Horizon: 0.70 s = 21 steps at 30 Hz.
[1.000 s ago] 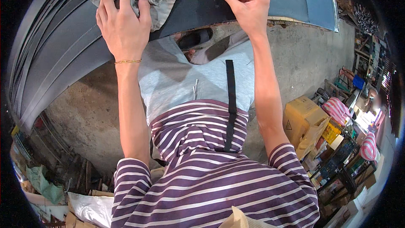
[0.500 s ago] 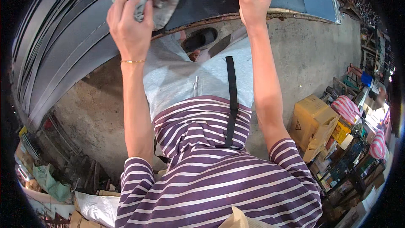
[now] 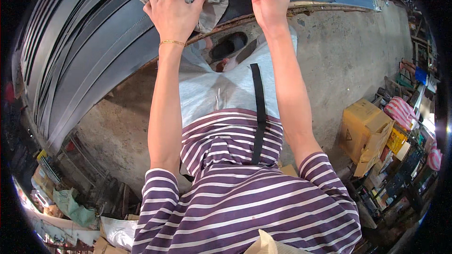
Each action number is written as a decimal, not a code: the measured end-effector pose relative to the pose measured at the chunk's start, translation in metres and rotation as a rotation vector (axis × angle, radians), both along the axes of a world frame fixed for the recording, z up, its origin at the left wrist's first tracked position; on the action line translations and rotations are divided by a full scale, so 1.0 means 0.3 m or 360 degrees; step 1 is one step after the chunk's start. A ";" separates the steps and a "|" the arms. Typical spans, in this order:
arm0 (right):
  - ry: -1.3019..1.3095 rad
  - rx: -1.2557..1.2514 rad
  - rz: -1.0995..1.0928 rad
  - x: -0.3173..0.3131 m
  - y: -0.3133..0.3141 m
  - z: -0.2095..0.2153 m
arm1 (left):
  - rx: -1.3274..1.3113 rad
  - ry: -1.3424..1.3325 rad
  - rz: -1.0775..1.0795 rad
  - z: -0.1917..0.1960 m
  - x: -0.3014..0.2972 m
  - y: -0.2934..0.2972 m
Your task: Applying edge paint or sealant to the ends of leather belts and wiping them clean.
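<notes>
At the top of the head view, my left hand [image 3: 173,15] presses a crumpled grey cloth [image 3: 214,2], its fingers curled over the near side. The cloth lies against a stack of dark grey strips and sheets [image 3: 101,49], some with stitch-like dotted edges. My right hand [image 3: 272,3] is to the right of the cloth, over the dark sheet's near edge. Its thumb and fingers are pinched together; a tiny dark tip shows at the picture's upper rim, but what it belongs to cannot be made out.
A worn wooden edge [image 3: 306,4] runs along the near side of the work surface. Below lies a concrete floor [image 3: 339,51] with a dark slipper [image 3: 229,45]. An open cardboard box [image 3: 362,129] and a pink striped bag [image 3: 400,112] stand at right; a green sack [image 3: 74,209] lies lower left.
My left hand and the cloth have shifted to the right in the picture, and the fingers are more spread over it. My right hand has moved slightly left, still pinched.
</notes>
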State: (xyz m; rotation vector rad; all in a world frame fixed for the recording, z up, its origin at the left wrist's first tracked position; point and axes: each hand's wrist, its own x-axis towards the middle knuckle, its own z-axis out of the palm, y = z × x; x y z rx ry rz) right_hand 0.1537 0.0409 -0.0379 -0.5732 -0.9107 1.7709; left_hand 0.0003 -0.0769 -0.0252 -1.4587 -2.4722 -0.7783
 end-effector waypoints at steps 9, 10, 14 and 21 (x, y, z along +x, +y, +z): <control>-0.0101 0.0124 0.0035 -0.020 -0.007 0.003 | 0.0115 -0.0027 0.0009 -0.019 -0.007 0.014; -0.0165 0.0067 0.0002 -0.029 -0.013 0.017 | 0.0067 0.0021 0.0007 -0.001 0.002 0.008; -0.0225 0.0000 -0.0023 -0.020 -0.008 0.024 | -0.0050 0.0039 0.0006 0.005 0.010 0.017; -0.0100 -0.0077 -0.0094 0.141 -0.106 0.095 | 0.0025 0.0074 0.0057 -0.025 0.001 0.019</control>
